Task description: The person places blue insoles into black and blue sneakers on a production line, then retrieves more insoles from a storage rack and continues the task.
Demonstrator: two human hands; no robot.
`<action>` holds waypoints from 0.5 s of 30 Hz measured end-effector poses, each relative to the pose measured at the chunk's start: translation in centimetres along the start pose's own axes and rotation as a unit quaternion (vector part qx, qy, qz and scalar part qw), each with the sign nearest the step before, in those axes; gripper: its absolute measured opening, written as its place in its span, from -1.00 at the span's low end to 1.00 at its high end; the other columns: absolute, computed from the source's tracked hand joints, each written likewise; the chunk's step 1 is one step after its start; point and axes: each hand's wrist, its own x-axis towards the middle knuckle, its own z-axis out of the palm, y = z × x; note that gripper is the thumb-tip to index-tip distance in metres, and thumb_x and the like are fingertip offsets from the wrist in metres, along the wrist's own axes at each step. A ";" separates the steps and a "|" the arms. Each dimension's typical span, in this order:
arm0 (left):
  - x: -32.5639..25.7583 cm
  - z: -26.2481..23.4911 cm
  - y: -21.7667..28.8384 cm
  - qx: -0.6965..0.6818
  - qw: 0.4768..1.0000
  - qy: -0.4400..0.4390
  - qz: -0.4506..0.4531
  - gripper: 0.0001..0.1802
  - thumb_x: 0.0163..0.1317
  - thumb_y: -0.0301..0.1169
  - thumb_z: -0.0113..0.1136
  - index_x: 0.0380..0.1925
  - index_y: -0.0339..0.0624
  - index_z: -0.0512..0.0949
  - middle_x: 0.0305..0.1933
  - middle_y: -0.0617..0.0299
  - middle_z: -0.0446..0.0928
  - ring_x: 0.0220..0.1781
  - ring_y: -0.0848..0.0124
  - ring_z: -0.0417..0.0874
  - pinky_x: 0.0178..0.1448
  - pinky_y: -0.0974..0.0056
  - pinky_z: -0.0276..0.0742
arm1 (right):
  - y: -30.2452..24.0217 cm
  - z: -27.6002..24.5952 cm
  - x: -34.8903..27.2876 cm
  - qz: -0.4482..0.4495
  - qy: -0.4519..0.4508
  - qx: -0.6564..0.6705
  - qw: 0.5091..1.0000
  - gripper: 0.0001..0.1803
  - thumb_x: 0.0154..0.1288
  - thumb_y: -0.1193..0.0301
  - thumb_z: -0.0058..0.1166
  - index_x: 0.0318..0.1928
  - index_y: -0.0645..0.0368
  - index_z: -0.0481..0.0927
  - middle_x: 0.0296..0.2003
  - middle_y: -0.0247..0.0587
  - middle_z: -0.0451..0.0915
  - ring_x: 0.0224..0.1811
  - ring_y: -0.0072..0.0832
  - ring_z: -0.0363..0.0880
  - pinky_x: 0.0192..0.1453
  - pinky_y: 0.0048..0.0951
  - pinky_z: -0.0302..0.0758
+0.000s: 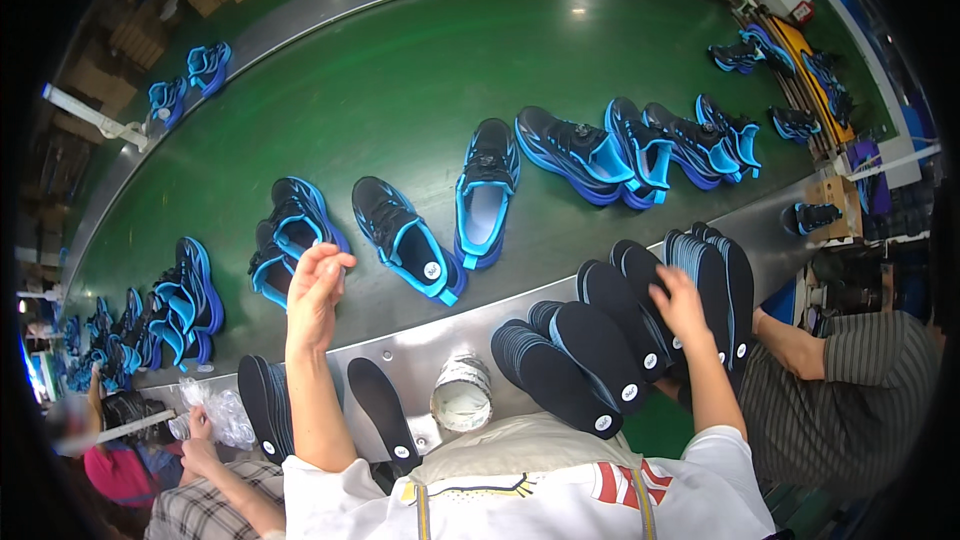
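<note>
My left hand [318, 290] is raised near the belt's front edge, its thumb and fingers pinched; whatever is between them, if anything, is too small to make out. Just beyond it lie black-and-blue sneakers [295, 220]. Another sneaker [390, 225] with a round white sticker inside rests to its right, beside a sneaker [488, 185] with a pale inside. Over several stacks of black insoles [620, 315] hovers my right hand [685, 305], fingers apart; I cannot tell whether it touches the top one. A single insole [378, 400] lies on the metal ledge between my arms.
A white-smeared pot [462, 395] stands on the metal ledge [400, 345] in front of me. More insoles [262, 400] are stacked left. The green belt [400, 90] carries further sneakers [575, 155]. Co-workers sit on both sides; one hand [200, 440] is near clear plastic bags [230, 415].
</note>
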 end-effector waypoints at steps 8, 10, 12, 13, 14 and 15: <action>6.7 7.3 -1.1 0.508 0.847 0.003 0.158 -0.71 0.01 -0.28 -0.01 -0.30 -0.23 0.40 -0.53 0.15 0.43 -0.47 0.20 0.43 -0.29 0.29 0.35 | 1.5 0.9 -6.6 0.247 -0.068 -0.045 0.966 -0.56 -0.18 0.37 0.26 -0.30 0.21 0.31 -0.29 -0.05 0.45 -0.15 -0.10 0.40 -0.03 -0.24 0.32; 8.7 9.1 -3.1 0.562 0.733 -0.057 0.379 -0.51 -0.06 -0.19 0.17 -0.10 -0.10 0.38 -0.37 0.02 0.41 -0.34 0.10 0.42 -0.25 0.18 0.35 | 2.1 1.1 -7.4 0.210 -0.013 -0.010 0.978 -0.57 -0.20 0.36 0.28 -0.35 0.22 0.32 -0.34 -0.04 0.44 -0.20 -0.09 0.40 -0.06 -0.21 0.30; 10.1 11.0 -4.3 0.639 0.666 -0.128 0.362 -0.38 -0.06 -0.14 0.21 0.05 0.01 0.32 -0.35 0.03 0.29 -0.34 0.15 0.34 -0.24 0.20 0.32 | 3.0 1.0 -8.4 0.183 0.043 0.035 0.982 -0.57 -0.18 0.39 0.27 -0.33 0.25 0.32 -0.34 -0.01 0.44 -0.20 -0.06 0.40 -0.05 -0.21 0.30; 11.2 11.5 -5.1 0.634 0.665 -0.158 0.360 -0.40 -0.04 -0.14 0.19 0.05 0.01 0.32 -0.34 0.04 0.27 -0.32 0.15 0.33 -0.25 0.20 0.31 | 3.1 0.6 -8.6 0.181 0.056 0.052 0.981 -0.58 -0.17 0.42 0.25 -0.32 0.26 0.32 -0.33 -0.01 0.43 -0.20 -0.05 0.40 -0.05 -0.23 0.31; 12.1 11.4 -5.7 0.632 0.664 -0.186 0.354 -0.42 -0.02 -0.13 0.17 0.05 0.00 0.32 -0.34 0.05 0.25 -0.31 0.14 0.33 -0.25 0.20 0.31 | 2.3 -0.3 -8.4 0.176 0.064 0.072 0.980 -0.59 -0.16 0.44 0.24 -0.31 0.27 0.32 -0.33 0.00 0.42 -0.20 -0.04 0.40 -0.06 -0.25 0.32; 12.7 11.5 -5.8 0.626 0.671 -0.196 0.346 -0.51 0.04 -0.22 0.11 0.01 -0.06 0.34 -0.35 0.04 0.29 -0.28 0.13 0.36 -0.22 0.18 0.33 | 0.6 -1.8 -7.9 0.207 0.067 0.119 0.969 -0.61 -0.16 0.49 0.20 -0.29 0.27 0.32 -0.32 0.00 0.42 -0.19 -0.05 0.41 -0.07 -0.29 0.33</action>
